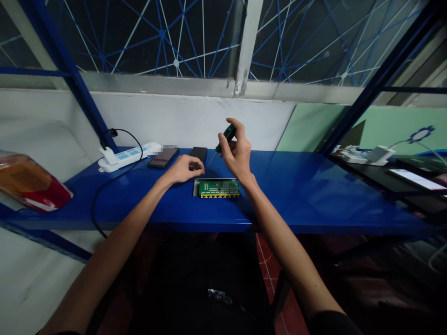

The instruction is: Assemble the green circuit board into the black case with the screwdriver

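Observation:
My right hand grips a screwdriver by its dark green handle, the thin shaft slanting down and left. Its tip ends just above the blue tabletop, close to the fingertips of my left hand. Those left fingers are curled in a pinch; whatever may be between them is too small to make out. In front of both hands lies a green circuit board with a yellow row of ports on its near side, set in a grey metal casing. A few tiny dark bits lie behind it, perhaps screws.
Behind my left hand are a phone and a dark flat object. A white power strip with a black cable stands at left, near a red-and-orange package. Blue shelf posts flank the table.

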{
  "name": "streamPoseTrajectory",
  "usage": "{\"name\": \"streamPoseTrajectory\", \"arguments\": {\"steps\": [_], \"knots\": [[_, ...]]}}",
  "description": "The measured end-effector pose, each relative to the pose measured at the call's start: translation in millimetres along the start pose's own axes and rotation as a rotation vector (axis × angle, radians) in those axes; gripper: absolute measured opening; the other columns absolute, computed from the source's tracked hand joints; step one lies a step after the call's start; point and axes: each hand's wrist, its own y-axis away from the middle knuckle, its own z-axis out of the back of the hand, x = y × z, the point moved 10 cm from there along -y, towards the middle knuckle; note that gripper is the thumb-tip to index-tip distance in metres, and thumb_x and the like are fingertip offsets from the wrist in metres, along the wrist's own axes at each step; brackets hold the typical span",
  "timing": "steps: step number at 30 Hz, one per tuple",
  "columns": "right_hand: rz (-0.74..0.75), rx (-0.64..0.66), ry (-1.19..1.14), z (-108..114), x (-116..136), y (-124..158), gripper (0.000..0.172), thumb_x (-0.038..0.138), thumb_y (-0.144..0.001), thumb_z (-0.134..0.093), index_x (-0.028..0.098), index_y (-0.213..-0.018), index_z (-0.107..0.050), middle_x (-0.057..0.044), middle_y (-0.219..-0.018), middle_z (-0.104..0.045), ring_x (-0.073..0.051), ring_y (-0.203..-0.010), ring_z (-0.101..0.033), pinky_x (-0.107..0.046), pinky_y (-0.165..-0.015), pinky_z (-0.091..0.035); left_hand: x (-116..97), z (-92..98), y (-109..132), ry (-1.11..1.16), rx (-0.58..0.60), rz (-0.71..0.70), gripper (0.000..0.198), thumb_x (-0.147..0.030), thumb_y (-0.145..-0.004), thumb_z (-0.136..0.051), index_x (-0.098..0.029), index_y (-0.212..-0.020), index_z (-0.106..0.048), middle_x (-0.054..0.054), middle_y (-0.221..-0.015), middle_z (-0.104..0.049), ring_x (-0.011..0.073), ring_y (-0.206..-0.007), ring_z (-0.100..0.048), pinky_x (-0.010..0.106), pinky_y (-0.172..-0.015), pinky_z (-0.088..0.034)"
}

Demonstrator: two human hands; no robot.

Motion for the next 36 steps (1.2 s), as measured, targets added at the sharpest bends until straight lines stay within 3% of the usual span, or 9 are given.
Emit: {"name": "streamPoseTrajectory", "arguments": {"steps": [6, 12, 17, 30, 36], "knots": [[-0.046, -0.133, -0.100, 10.7, -10.0, 0.7, 0.052, 0.052, -0.097, -0.036, 0.030, -0.144, -0.028, -0.005, -0.094, -0.061, -0.014, -0.057, -0.060, -0.031, -0.055, -0.053, 2.1, 10.5, 2.0, 0.233, -0.121, 0.062, 0.018, -0.030, -0.071, -0.072, -0.014, -0.080, -0.072, 0.009, -0.076, -0.074, 0.0216, -0.075, -0.069, 0.036, -0.076, -0.054], [-0.018, -0.199, -0.158, 16.2, -12.0, 3.1, 0.057, 0.057, -0.096, -0.033, 0.034, -0.147, -0.018, -0.007, -0.098, -0.060, -0.013, -0.054, -0.061, -0.029, -0.050, -0.051, 8.5, 12.3, 2.6, 0.563, -0.169, 0.088, 0.019, -0.029, -0.070, -0.077, -0.015, -0.082, -0.072, 0.009, -0.077, -0.074, 0.0225, -0.077, -0.071, 0.037, -0.081, -0.054], [-0.125, -0.312, -0.279, 26.1, -22.7, 3.9, 0.052, 0.054, -0.098, -0.032, 0.033, -0.144, -0.021, -0.007, -0.096, -0.059, -0.012, -0.051, -0.060, -0.028, -0.048, -0.049, 13.5, 14.0, 2.2, 0.716, -0.205, 0.082, 0.021, -0.026, -0.070, -0.078, -0.013, -0.085, -0.070, 0.010, -0.079, -0.074, 0.0226, -0.081, -0.071, 0.037, -0.081, -0.052], [-0.098, -0.298, -0.265, 26.0, -19.9, 3.8, 0.053, 0.054, -0.098, -0.030, 0.033, -0.145, -0.020, -0.008, -0.098, -0.059, -0.011, -0.050, -0.058, -0.029, -0.047, -0.049, 10.3, 10.3, 2.3, 0.804, -0.168, 0.082, 0.027, -0.028, -0.075, -0.076, -0.013, -0.096, -0.069, 0.009, -0.081, -0.073, 0.0237, -0.085, -0.071, 0.036, -0.079, -0.050], [0.000, -0.275, -0.161, 24.4, -9.1, 3.3, 0.058, 0.059, -0.096, -0.033, 0.035, -0.147, -0.019, -0.007, -0.100, -0.060, -0.010, -0.049, -0.057, -0.027, -0.045, -0.048, 10.0, 10.5, 1.8, 0.790, -0.159, 0.066, 0.026, -0.029, -0.075, -0.076, -0.014, -0.096, -0.070, 0.009, -0.081, -0.073, 0.0232, -0.084, -0.071, 0.035, -0.077, -0.050]]}}
